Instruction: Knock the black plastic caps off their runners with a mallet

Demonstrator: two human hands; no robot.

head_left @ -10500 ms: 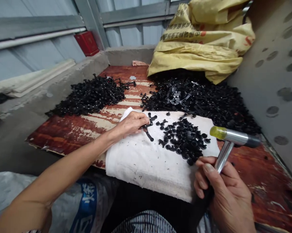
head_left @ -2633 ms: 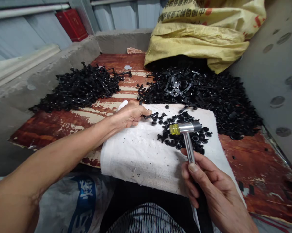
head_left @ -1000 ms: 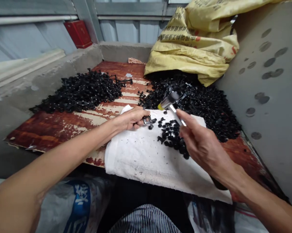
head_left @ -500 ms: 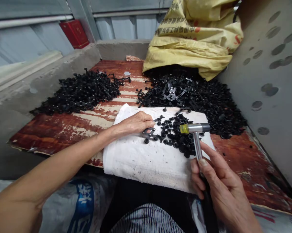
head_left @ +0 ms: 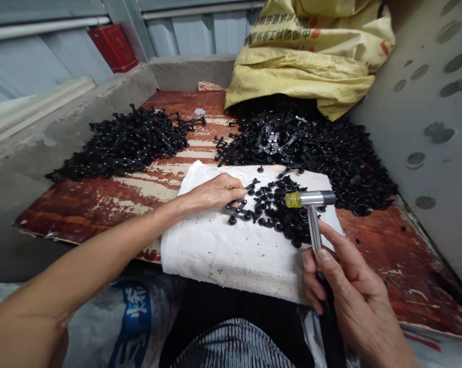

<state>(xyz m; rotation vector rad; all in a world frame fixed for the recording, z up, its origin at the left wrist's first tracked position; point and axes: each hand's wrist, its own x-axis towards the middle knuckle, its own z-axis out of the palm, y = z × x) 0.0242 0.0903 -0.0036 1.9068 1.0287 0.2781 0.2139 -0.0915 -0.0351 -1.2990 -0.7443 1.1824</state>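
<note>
My left hand is closed on a small black linkage piece with jointed arms and round ends, at the left of a white cloth. Its fingertips hide part of the piece. In my right hand is a mallet with a yellow face, a metal head and a dark face on the other end. The mallet head hangs over a small heap of black round-headed plugs on the cloth. My right fingers wrap the black handle, with the index finger stretched along the metal shaft.
A pile of assembled black pieces lies on the worn red board at the left. More black parts spill from a yellow sack at the back right. A spotted panel stands at the right, a red box at the back left.
The view has shifted slightly. Both hands, the mallet and the linkage piece hold nearly the same places over the cloth.
</note>
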